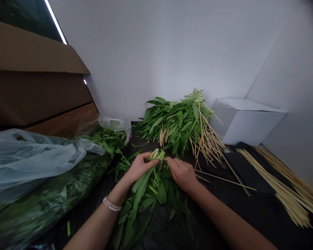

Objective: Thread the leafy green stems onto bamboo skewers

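My left hand (142, 167) is closed around the cut stems of a bunch of leafy greens (143, 198), whose leaves hang down toward me. On the right of the stems, my right hand (182, 172) pinches a thin wooden skewer (198, 171) that reaches the stem ends; part of it is hidden by the fingers. Behind my hands lies a heap of greens (172, 118) with many skewers (208, 139) sticking out on its right side.
Plastic bags of greens (59, 194) lie at the left, below a cardboard box (33, 83). A white box (242, 119) stands at the back right. Bundles of loose skewers (279, 187) lie on the black surface at the right.
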The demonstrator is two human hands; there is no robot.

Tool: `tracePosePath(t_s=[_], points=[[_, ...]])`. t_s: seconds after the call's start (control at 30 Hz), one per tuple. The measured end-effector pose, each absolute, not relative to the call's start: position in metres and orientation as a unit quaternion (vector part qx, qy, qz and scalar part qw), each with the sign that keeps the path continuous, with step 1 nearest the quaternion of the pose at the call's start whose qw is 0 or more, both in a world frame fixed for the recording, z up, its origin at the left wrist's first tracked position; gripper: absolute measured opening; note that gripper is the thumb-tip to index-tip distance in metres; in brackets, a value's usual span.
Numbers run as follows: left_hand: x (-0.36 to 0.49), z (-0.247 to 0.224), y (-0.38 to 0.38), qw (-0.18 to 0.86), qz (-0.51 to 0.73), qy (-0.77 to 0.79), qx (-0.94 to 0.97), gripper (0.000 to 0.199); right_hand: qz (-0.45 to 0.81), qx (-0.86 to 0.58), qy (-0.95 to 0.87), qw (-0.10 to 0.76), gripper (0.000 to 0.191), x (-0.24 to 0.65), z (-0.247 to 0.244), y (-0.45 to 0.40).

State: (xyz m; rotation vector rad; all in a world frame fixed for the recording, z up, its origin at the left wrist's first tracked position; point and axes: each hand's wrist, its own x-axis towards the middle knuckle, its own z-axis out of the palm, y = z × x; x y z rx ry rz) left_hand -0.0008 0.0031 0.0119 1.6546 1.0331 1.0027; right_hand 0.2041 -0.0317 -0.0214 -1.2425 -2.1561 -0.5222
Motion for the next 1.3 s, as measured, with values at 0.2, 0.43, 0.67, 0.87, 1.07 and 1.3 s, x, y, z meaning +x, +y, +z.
tracePosePath(t_s=[0.2, 0.43, 0.67, 0.87, 1.07, 1.3], points=[[-0.015, 0.02, 0.011, 0.366, 0.533, 0.47, 0.601, 0.046, -0.216, -0.479, -0.76, 0.383, 0.028, 0.222, -0.013, -0.023], [-0.018, 0.014, 0.017, 0.332, 0.522, 0.482, 0.621, 0.044, -0.196, -0.545, -0.659, 0.48, 0.026, 0.244, -0.002, -0.018], [-0.012, 0.029, -0.01, 0.411, 0.183, 0.333, 0.829, 0.059, -0.173, -0.555, -0.633, 0.511, 0.025, 0.249, 0.001, -0.017], [-0.008, 0.01, -0.007, 0.303, 0.207, 0.347, 0.863, 0.027, -0.16, -0.547, -0.653, 0.499, 0.026, 0.246, -0.002, -0.017], [-0.018, 0.004, 0.019, 0.325, 0.45, 0.445, 0.703, 0.032, -0.162, -0.55, -0.655, 0.492, 0.026, 0.246, -0.002, -0.018], [-0.034, -0.008, 0.034, 0.221, 0.522, 0.522, 0.637, 0.049, -0.127, -0.561, -0.65, 0.497, 0.026, 0.244, -0.001, -0.019]])
